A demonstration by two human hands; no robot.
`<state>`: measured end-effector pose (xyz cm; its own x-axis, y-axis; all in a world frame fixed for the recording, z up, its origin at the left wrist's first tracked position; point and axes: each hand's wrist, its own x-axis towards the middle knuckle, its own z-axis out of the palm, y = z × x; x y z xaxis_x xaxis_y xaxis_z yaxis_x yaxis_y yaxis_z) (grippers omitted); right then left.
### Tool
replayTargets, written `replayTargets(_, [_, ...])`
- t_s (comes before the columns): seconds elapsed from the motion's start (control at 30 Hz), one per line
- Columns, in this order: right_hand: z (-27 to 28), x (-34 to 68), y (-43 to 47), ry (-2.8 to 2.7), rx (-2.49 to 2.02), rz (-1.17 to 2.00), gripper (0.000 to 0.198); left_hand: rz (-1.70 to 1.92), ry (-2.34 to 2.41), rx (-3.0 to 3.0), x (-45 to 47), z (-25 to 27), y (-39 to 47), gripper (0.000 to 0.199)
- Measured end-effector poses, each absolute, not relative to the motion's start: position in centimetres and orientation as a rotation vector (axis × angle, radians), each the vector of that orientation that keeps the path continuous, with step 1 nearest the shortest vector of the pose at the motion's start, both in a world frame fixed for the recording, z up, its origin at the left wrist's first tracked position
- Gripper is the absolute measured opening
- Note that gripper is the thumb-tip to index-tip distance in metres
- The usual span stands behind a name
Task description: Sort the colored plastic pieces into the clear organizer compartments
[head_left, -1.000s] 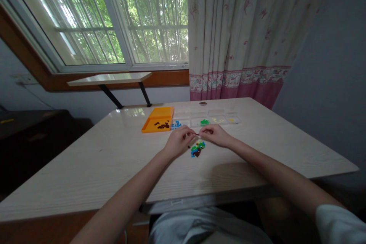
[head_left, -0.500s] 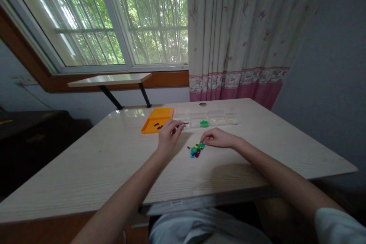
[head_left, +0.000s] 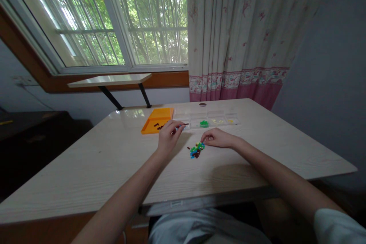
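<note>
My left hand is raised in front of the orange box, thumb and fingers pinched on a small dark brown brick that sticks out to the right. Close by, my right hand rests at the far right edge of a pile of small bricks in green, blue, brown and yellow. Its fingers are drawn together at the pile; whether a brick is between them is too small to make out. One brown brick lies just left of the pile.
An open orange box holds several dark brown bricks. To its right stand clear plastic boxes with green bricks and yellow pieces. A raised white shelf stands at the table's back left, by the window. The table has a round brown spot at its far edge.
Almost nothing differs. Both hands stay in the same places, with at most a slight shift of the right fingers at the pile.
</note>
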<state>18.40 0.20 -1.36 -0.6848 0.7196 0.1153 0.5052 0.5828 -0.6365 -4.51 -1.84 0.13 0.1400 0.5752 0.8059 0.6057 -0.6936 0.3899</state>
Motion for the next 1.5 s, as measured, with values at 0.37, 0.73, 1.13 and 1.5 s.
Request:
replayTargets(0.37, [-1.9, 18.8, 0.6, -2.495, -0.946, 0.724, 0.022, -1.160, -1.807, -2.013, -7.3, -0.9, 0.5, 0.025])
replayTargets(0.73, [-1.8, 18.8, 0.5, -2.387, -1.001, 0.661, 0.014, -0.998, -1.854, -2.166, -9.1, -1.6, 1.9, 0.024])
replayTargets(1.13, [-1.9, 16.8, 0.0, -2.196, -0.841, 0.536, 0.015, -1.018, -1.291, -2.771, -2.7, -1.6, -2.2, 0.019])
replayTargets(1.5, [-2.2, 16.4, -0.1, -2.145, -0.837, 0.538, 0.018, -1.101, -1.255, -2.734, -2.7, -1.8, -1.9, 0.017])
